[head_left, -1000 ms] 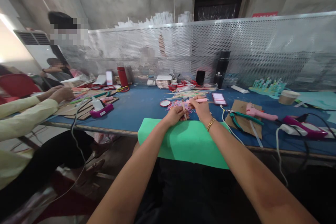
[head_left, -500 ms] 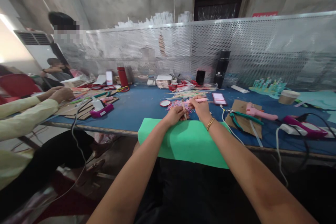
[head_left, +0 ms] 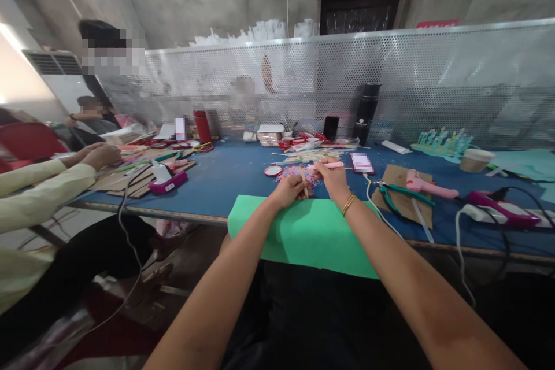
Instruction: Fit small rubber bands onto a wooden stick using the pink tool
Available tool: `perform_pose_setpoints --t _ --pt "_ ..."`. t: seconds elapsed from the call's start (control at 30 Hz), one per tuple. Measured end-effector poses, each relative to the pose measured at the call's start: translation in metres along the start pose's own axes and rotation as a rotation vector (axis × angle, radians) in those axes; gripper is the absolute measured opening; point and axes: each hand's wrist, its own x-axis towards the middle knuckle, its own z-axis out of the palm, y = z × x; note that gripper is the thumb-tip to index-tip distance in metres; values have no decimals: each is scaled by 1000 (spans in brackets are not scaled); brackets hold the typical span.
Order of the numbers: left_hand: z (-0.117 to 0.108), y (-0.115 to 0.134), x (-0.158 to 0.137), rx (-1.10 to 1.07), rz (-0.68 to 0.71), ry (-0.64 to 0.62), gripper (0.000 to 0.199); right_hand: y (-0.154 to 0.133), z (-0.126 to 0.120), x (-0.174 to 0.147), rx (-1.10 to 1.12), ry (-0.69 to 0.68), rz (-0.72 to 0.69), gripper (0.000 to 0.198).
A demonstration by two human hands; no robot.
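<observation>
Over the table's front edge, my left hand (head_left: pixel 289 189) is closed, its fingers pinching a thin pale strip (head_left: pixel 303 178) that stands roughly upright. Just to the right, my right hand (head_left: pixel 333 181) grips a pink pen-shaped tool (head_left: pixel 333 166), its tip pointing left toward the strip. Behind and beneath the fingers lies a pile of small pink and purple pieces (head_left: pixel 284 173), partly hidden by my hands. A round white disc with a red rim (head_left: pixel 273 170) rests left of the pile. My forearms pass over a green sheet (head_left: pixel 312 237) hanging from the table edge.
Thin sticks (head_left: pixel 303 153) lie behind the pile. A phone with a cable (head_left: pixel 361 163), pliers (head_left: pixel 405 193), a pink glue gun (head_left: pixel 429 185) and a purple power strip (head_left: pixel 503 211) are on the right. A co-worker's sleeves (head_left: pixel 47 185) reach in from the left. A black flask (head_left: pixel 367 114) stands behind.
Almost nothing differs. My right hand and the pink tool have shifted very slightly to the right; my left hand keeps its hold on the strip.
</observation>
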Motion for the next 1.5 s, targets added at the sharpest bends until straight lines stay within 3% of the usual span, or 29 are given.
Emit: perform_pose_setpoints --t 0.13,0.3,0.47,0.67,0.83,0.97,1.17,1.33,1.5 --pt "0 0 0 0 6 -1 36 -2 1 -1 -22 -70 -7 26" --pt "0 -2 1 -13 10 2 37 -1 0 0 -19 23 1 25" --pt "0 -3 2 -13 14 5 35 0 1 -1 -8 -72 -8 26" --pt "0 -2 1 -1 15 -8 37 0 0 0 4 14 8 27" --pt "0 -1 1 -9 -4 7 33 -1 0 -2 -16 -83 -18 27" --pt "0 -1 0 -8 1 -5 34 0 -1 -1 -28 -1 -17 25" --pt "0 -1 0 -10 -11 4 34 -1 1 -1 -13 -65 2 25" --pt "0 -2 1 -13 -1 -2 34 0 0 0 5 21 10 23" --pt "0 0 0 3 4 -6 36 -1 0 -1 -6 -68 12 25"
